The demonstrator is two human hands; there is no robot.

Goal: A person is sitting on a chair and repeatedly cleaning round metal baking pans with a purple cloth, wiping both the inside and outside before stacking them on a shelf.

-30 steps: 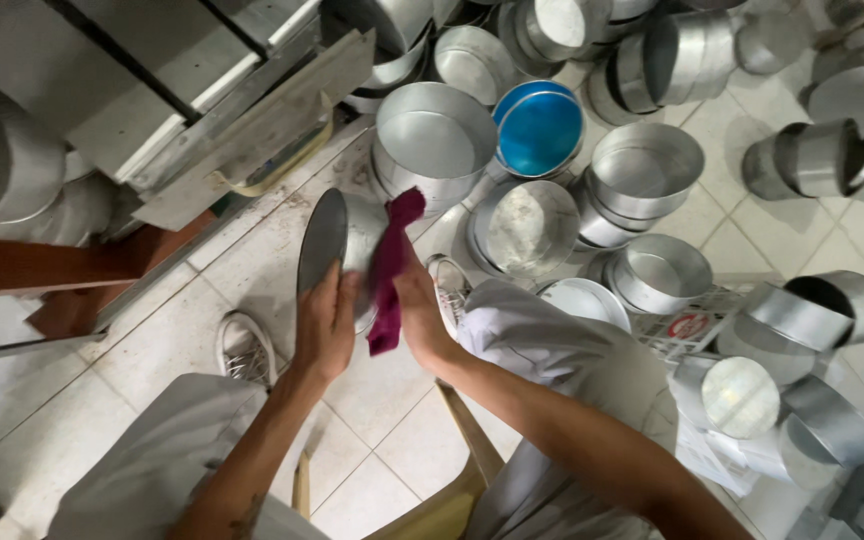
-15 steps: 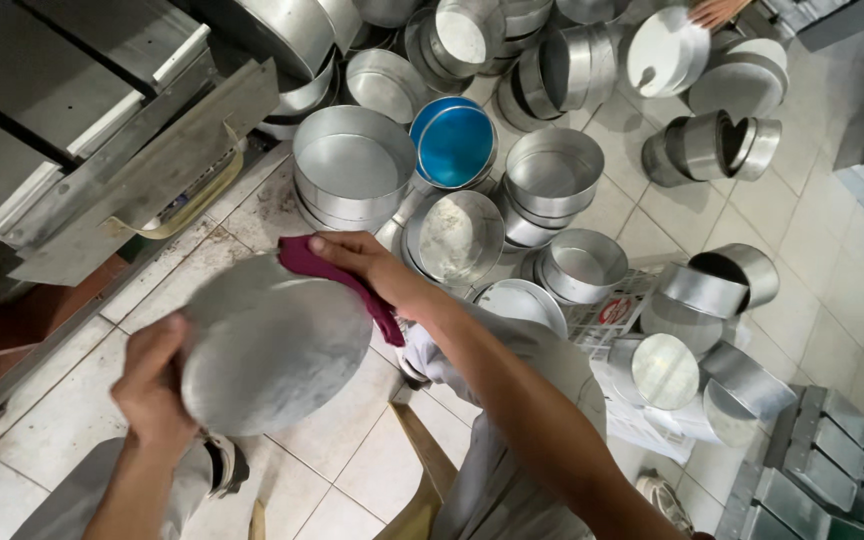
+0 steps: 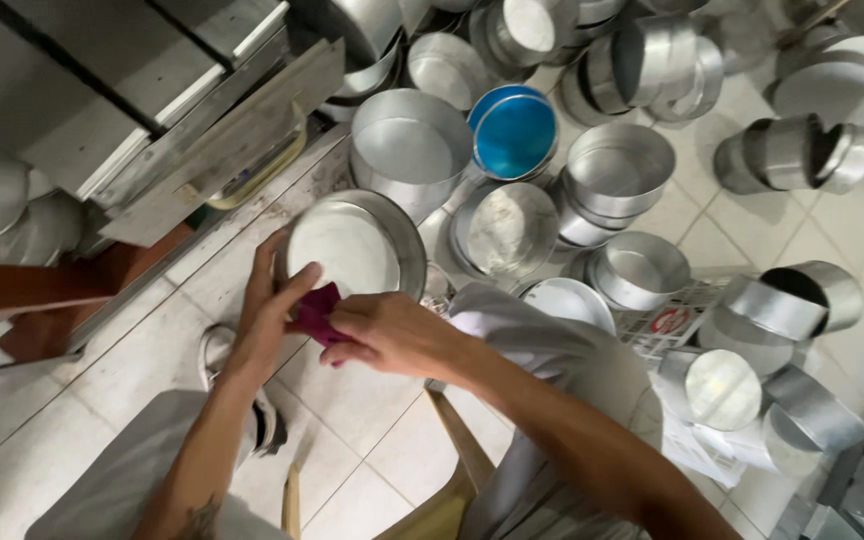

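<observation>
A round, shallow silver metal pan [image 3: 357, 245] with a pale, dull inside is tilted open-side up above the white tiled floor [image 3: 352, 400], just before a cluster of round silver metal tins [image 3: 617, 170]. Its near rim is gripped by the left hand [image 3: 272, 300], thumb inside. A crumpled magenta cloth [image 3: 317, 312] is pinched against that rim by the right hand [image 3: 392, 335].

Soft, even daylight fills my view, brightest toward the upper right, where the white tiled floor [image 3: 857, 250] washes out. The round silver metal pans [image 3: 620, 165] throw dull glare off their rims. Shadows stay faint beneath my arms. Edges bend slightly from the wide lens; my hands look a little blurred.
</observation>
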